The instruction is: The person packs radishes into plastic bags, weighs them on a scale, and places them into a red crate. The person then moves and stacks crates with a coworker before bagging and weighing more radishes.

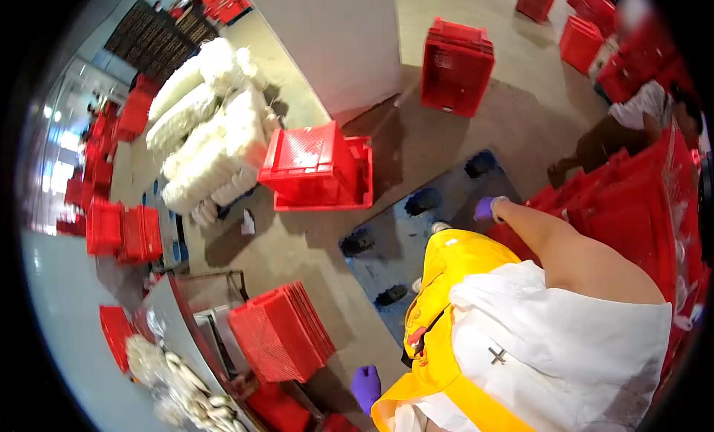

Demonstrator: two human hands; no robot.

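The person is standing at a blue pallet (387,250), with red crates on several sides. The right hand (487,208), in a purple glove, is reaching out beside the right stack (621,213); whether its fingers are open or gripping cannot be told. The left hand (365,388), gloved too, is hanging near the near stack (281,332), apart from it, its fingers seemingly curling in and nothing showing in them. A crate pair (316,164) is sitting on the floor past the pallet, left of the far stack (457,69); white bundles (216,131) are lying farther left. Good handling here is probably a matter of keeping both shoes clear of the pallet's holes, gripping crates by opposite rims and holding them level and close to the body. The co-worker (641,112) is bending close to the right stack, so any pull there is calling for care. Pale marks are showing on the far stack and a red design (418,341) on the yellow apron (465,255), but no brand or lettering is reading clearly.
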